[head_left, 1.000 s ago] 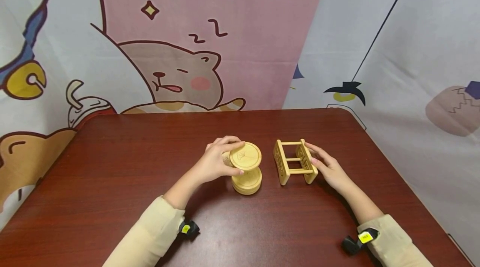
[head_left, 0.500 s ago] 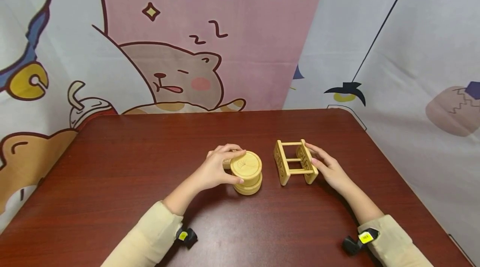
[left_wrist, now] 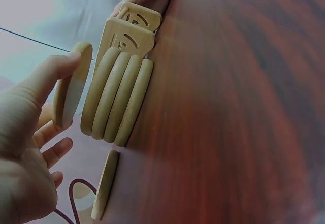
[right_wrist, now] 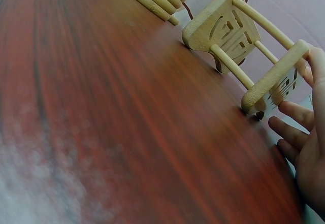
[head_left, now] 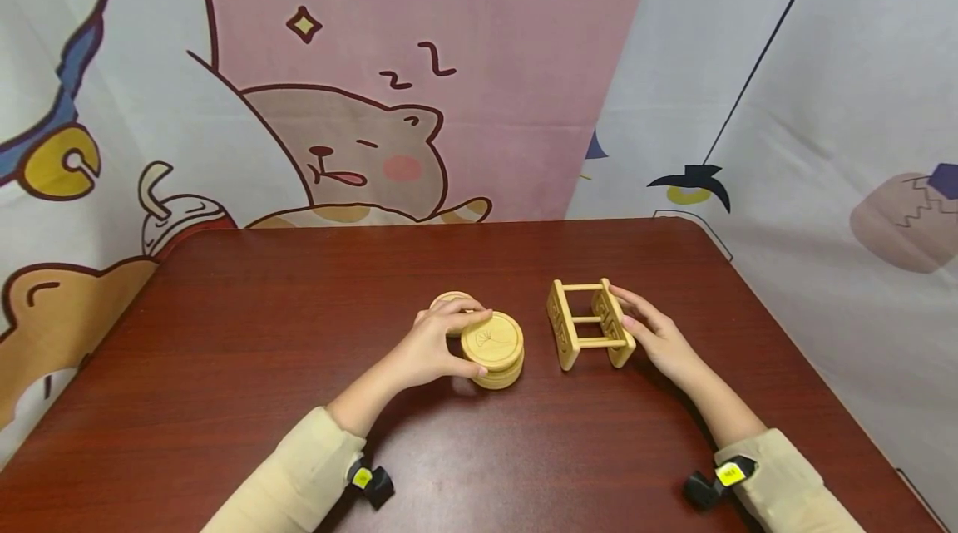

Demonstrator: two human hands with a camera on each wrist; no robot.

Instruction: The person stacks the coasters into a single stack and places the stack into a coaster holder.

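Observation:
In the head view my left hand [head_left: 437, 346] pinches a round, rimmed wooden coaster [head_left: 494, 340] by its edge, thumb on the near side. A line drawing marks its top. Directly below is a stack of several matching coasters [left_wrist: 118, 97]; the left wrist view shows a narrow gap between them and the held one. One more coaster [left_wrist: 105, 186] lies flat beyond the stack, partly behind my left hand in the head view. To the right stands a small wooden coaster rack [head_left: 587, 321]. Fingertips of my right hand [head_left: 662, 342] touch the outer face of its right side panel.
Everything stands on a dark red-brown wooden table [head_left: 299, 283]. A patterned cloth [head_left: 516, 84] hangs behind it and along the right side. Each sleeve carries a small black camera on a strap.
My left hand has lowered the held coaster toward the stack and slightly nearer. More of the lone coaster now shows behind that hand. My right hand and the rack stay still.

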